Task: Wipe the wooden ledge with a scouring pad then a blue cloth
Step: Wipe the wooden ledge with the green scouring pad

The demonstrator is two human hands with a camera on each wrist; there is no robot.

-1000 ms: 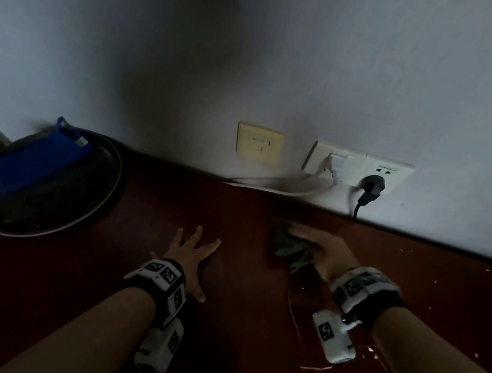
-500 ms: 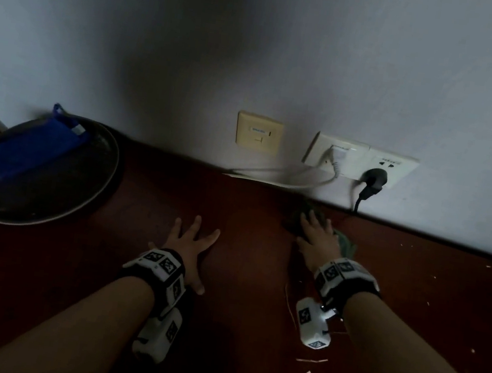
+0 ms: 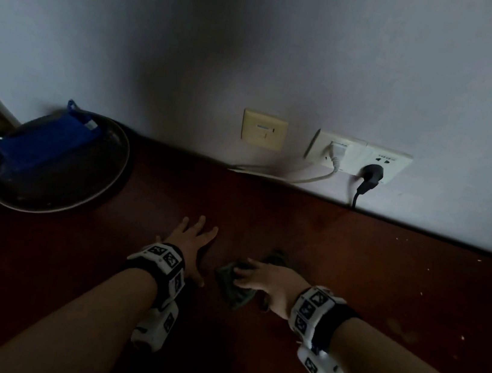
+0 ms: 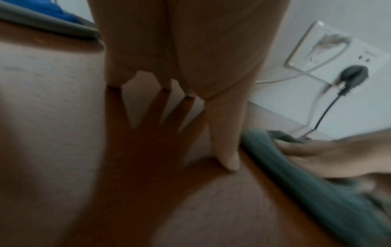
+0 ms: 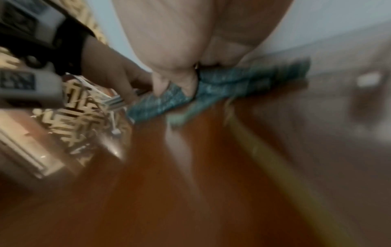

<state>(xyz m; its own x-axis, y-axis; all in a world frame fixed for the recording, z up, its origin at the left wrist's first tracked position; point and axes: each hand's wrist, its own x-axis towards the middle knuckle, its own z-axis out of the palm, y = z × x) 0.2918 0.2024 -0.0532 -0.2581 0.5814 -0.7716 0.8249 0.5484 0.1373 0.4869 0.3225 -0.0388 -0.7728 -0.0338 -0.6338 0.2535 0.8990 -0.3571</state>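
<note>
The dark wooden ledge [image 3: 367, 282] is backed by a white wall [image 3: 351, 59]; the left hand [image 3: 189, 241] is spread flat, the scouring pad [image 3: 228, 288] pressed under the flat right hand [image 3: 272, 285].

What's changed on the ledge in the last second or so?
The right hand has slid the scouring pad away from the wall, back toward the person and closer to the left hand, pressing it on the wooden ledge. Nothing was picked up or let go. The left hand stayed flat on the ledge; the blue cloth stayed in the pan.
</note>
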